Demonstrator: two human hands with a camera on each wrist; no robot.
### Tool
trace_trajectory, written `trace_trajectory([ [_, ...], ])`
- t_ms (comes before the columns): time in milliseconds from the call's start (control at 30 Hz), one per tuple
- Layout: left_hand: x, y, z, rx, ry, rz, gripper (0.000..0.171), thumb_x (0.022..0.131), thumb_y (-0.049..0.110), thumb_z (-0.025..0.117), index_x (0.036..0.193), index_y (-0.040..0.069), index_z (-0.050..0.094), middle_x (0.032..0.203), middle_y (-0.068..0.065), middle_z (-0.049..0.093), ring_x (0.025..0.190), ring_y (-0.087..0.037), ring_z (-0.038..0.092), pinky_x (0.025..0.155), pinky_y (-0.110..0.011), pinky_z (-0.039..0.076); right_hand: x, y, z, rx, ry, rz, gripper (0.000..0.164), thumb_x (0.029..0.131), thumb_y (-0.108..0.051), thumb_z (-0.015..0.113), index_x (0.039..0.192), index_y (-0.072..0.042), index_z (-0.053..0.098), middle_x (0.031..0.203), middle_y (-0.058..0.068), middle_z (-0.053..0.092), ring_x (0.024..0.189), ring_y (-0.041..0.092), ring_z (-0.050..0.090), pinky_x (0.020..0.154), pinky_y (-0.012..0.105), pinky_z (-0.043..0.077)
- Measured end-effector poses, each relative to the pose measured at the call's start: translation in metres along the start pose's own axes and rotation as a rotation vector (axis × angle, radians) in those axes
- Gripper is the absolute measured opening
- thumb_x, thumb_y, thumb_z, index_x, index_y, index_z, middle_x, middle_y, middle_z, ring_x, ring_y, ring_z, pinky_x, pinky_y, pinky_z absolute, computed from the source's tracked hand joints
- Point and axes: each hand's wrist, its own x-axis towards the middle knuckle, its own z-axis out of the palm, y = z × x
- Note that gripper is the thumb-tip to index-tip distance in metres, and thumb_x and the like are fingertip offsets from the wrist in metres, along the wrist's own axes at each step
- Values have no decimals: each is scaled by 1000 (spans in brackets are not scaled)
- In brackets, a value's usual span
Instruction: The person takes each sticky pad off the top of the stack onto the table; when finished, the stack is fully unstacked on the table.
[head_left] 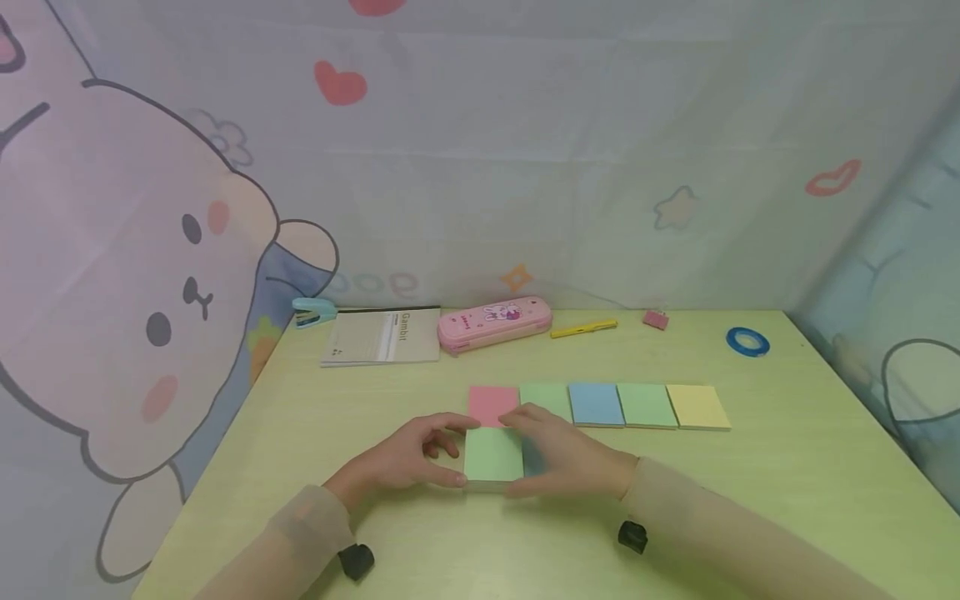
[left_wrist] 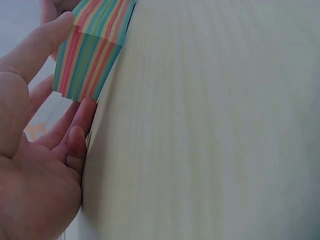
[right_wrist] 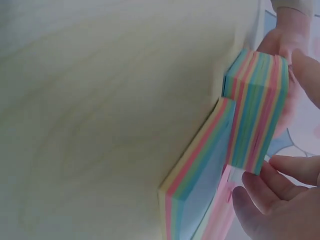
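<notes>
Stack of coloured paper with a green top (head_left: 493,454), just below the middle of the head view, is where both hands are at. Left hand (head_left: 405,450) has it by the left side, thumb at the near corner and fingers at the far one, so that's a proper hold on the stack. Right hand (head_left: 562,457) curves wide around the other side, fingertips by the far corner, but the right wrist view shows a gap by the thumb, so I can't tell if it's really gripping.

Sides of the stack are all pink, yellow, green and blue stripes. A thinner blue-topped pad (right_wrist: 207,160) lies right up beside it, mostly under the right hand in the head view.

Just above, around mid-frame, there's a row of pads: pink (head_left: 492,404), green (head_left: 545,400), blue (head_left: 596,404), another green (head_left: 647,406), then yellow (head_left: 698,407) furthest right.

Along the table's back edge, left to right: light blue stapler (head_left: 315,312), notebook (head_left: 382,337), pink pencil case (head_left: 495,323), yellow pen (head_left: 583,329), little pink clip (head_left: 656,319), blue tape roll (head_left: 764,342).
</notes>
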Motion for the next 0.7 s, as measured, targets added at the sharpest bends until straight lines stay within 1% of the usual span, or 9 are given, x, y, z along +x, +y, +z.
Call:
trace_trajectory([
  [200, 1, 0, 1, 11, -4, 2, 71, 86, 21, 89, 149, 20, 57, 134, -7, 58, 109, -27, 62, 90, -36, 45, 8, -2, 8, -60, 3, -13, 90, 85, -50, 87, 151, -1, 51, 148, 5, 52, 129, 16, 53, 110, 40, 47],
  [333, 1, 0, 0, 17, -5, 4, 71, 86, 21, 89, 149, 20, 57, 134, -7, 58, 109, -26, 62, 90, -34, 45, 10, 0, 9, -91, 0, -30, 89, 84, -50, 87, 150, 0, 52, 147, 4, 53, 127, 15, 53, 109, 38, 48],
  [467, 1, -1, -1, 18, -10, 7, 73, 86, 23, 90, 150, 20, 56, 134, -6, 58, 108, -25, 63, 89, -33, 45, 11, 2, 10, -112, 2, -35, 86, 85, -48, 86, 149, -1, 53, 147, 5, 54, 128, 17, 54, 111, 39, 48],
  [567, 2, -3, -2, 13, -10, -2, 75, 85, 23, 91, 150, 22, 56, 134, -3, 60, 108, -23, 63, 88, -30, 46, 10, 2, 9, -117, 15, -31, 84, 85, -46, 87, 149, -2, 54, 148, 7, 55, 132, 20, 54, 112, 42, 46],
  [700, 1, -4, -2, 14, -5, -1, 75, 85, 23, 91, 150, 20, 55, 135, -2, 61, 107, -23, 63, 87, -29, 45, 6, 3, 4, -108, 27, -14, 85, 85, -45, 87, 151, -4, 53, 150, 8, 53, 135, 22, 52, 114, 42, 45],
])
